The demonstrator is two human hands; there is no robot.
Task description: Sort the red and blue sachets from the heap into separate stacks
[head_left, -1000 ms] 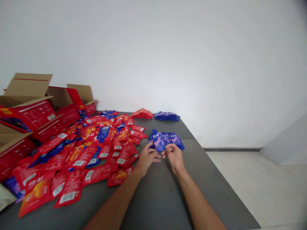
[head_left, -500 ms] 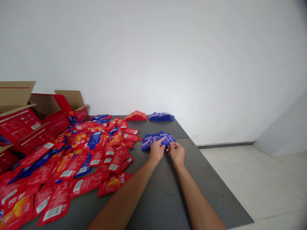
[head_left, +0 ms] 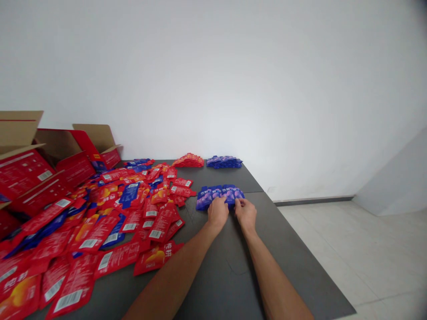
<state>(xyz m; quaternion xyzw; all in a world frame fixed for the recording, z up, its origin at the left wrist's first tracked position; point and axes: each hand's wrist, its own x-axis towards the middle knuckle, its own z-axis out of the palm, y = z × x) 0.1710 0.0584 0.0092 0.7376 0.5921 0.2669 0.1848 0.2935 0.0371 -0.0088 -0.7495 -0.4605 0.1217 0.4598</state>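
Observation:
Several blue pouches (head_left: 230,192) with purple fruit pictures lie overlapping in a row on the dark table. My left hand (head_left: 218,212) is at their lower edge near the middle, its fingers curled and closed on a blue pouch. Close by on the right, my right hand (head_left: 246,214) pinches the lower edge of the pouches at that end. Thumbs and fingertips are partly hidden, so how firmly each hand grips does not show.
Left of my arms spreads a loose heap of red pouches (head_left: 163,222) mixed with blue ones. Open red cartons (head_left: 23,171) stand behind it. Along the wall sit a red pouch stack (head_left: 188,161) and a blue pouch stack (head_left: 224,162). The table's edge (head_left: 300,249) runs along my right.
The pouch under my hands has come down to lie more evenly with the others in the row. My left fingers have curled in slightly; both hands stay at about the same place.

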